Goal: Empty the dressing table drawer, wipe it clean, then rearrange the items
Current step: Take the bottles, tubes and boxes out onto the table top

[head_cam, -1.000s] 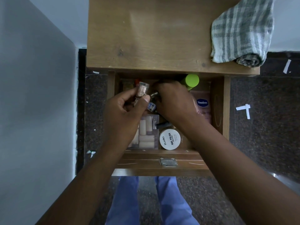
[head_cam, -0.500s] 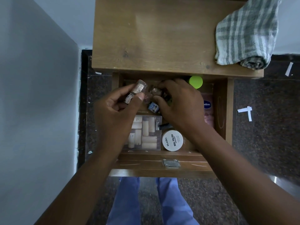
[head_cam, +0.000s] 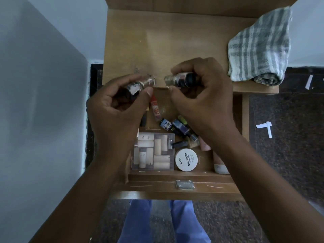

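**Drawer still half full as both hands lift out small bottles**

Drawer of brown wood stands pulled out from under the wooden dressing table top, and most of its contents lie inside it. Above its far end, level with the table's front edge, the person holds both hands up. The left hand has its fingers and thumb curled round a small glittery copper nail polish bottle with a dark cap, the glass end pointing right. The right hand pinches a second small glittery bottle with a black cap between curled fingers and thumb, its glass end pointing left. The two bottles lie nearly end to end, close but apart.

Below the hands, inside the drawer, a slim red tube lies near the back. A loose cluster of dark nail polish bottles lies toward the middle. At the front left sits a clear plastic box of cream-coloured cylinders, and just beside it on the right stands a round white tub printed "NAIL POLISH". A pink tube lies along the right side, partly hidden by the right forearm.

On the table top's right corner rests a folded grey-and-white checked cloth. Blue trouser legs show below the drawer front.
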Demonstrator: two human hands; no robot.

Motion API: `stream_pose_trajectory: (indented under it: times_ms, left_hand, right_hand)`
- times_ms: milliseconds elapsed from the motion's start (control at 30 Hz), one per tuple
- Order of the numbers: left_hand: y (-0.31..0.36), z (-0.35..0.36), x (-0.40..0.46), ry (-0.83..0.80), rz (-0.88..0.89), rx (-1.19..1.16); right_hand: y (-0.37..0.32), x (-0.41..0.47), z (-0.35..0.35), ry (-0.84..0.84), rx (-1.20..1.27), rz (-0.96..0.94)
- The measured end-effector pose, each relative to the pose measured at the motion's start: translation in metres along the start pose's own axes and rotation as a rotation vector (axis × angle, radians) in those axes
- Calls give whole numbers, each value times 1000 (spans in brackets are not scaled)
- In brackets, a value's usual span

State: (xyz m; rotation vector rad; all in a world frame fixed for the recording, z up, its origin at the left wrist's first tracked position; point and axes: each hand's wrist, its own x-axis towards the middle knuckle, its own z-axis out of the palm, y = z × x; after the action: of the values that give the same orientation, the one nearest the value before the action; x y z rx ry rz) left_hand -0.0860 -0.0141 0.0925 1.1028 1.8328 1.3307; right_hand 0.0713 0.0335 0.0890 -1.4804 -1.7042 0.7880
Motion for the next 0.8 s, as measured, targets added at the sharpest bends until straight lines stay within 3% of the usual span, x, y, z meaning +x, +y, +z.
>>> stream_pose_trajectory:
  times_ms: [300, 800]
  left_hand:
    - [-2, 10, 86, 10, 284, 270]
    - [-4, 33, 156, 0, 326, 394]
  right_hand:
    - [-8, 72, 36, 12, -98, -89]
    - [-13, 131, 77, 211, -111, -139]
